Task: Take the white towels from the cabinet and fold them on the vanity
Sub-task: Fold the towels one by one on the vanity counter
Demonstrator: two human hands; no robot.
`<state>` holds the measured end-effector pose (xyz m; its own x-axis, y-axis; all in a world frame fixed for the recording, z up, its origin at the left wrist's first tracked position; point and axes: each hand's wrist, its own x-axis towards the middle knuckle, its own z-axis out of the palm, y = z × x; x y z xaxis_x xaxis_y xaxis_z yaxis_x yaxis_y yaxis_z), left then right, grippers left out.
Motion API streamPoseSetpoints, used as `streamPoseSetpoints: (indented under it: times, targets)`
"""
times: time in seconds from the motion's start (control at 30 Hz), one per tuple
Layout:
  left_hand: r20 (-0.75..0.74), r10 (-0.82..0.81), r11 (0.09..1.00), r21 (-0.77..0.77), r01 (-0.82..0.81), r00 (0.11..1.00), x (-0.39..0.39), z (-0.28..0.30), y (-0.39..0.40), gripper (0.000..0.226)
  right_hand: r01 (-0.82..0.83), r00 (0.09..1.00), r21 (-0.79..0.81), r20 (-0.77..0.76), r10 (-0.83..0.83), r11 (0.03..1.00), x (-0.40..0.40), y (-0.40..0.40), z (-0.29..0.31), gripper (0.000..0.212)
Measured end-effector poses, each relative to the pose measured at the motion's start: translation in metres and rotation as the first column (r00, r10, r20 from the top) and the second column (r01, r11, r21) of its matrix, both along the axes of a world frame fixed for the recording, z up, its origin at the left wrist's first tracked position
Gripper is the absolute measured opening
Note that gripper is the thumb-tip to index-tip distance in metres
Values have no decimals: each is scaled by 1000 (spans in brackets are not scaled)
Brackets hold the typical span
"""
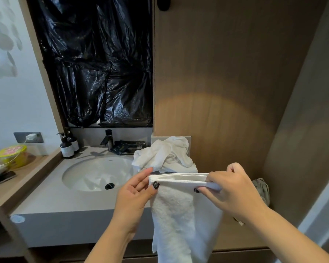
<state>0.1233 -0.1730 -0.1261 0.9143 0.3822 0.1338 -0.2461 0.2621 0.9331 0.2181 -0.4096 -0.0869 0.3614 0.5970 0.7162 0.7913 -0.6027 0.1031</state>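
Observation:
A white towel (pixel 180 215) hangs in front of me over the front edge of the grey vanity (pixel 51 198). My left hand (pixel 135 194) pinches its top left corner between thumb and fingers. My right hand (pixel 230 190) grips the top hem at the right, fingers curled over the edge. The hem is stretched level between both hands, and the rest drops down out of frame. Behind it, a heap of crumpled white towels (pixel 163 154) lies on the vanity's right end, against the wooden wall.
An oval sink (pixel 97 173) with a dark tap (pixel 108 139) fills the vanity's middle. Two pump bottles (pixel 67 145) stand at its back left. A yellow container (pixel 13 154) and cables sit on the wooden shelf at left. A grey cloth (pixel 262 188) lies low at the right.

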Motion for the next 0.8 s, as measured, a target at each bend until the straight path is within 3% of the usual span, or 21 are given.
streamPoseSetpoints:
  times: [0.13,0.33,0.47,0.57,0.67,0.8]
  targets:
    - [22,13,982,187,-17,1000,-6,13,-9,40,31,999,38,-38,-29,999,-6,-1,5,32]
    - [27,103,970,217,-106,994,-6,21,-13,20,-61,974,-52,-219,48,997,-18,-5,12,31]
    - [85,168,946,267,-185,982,-4,26,-16,15,-141,890,129,-418,183,982,-26,-5,23,18]
    - [138,136,954,249,-167,981,-6,33,-17,18,-231,828,193,-475,297,953,-36,-3,31,15]
    - [202,190,965,140,-221,961,-7,40,-17,23,-288,876,108,-372,307,951,-41,-4,35,30]
    - [227,326,941,17,-338,918,-4,42,-17,21,-235,878,99,-405,255,967,-31,-4,37,35]
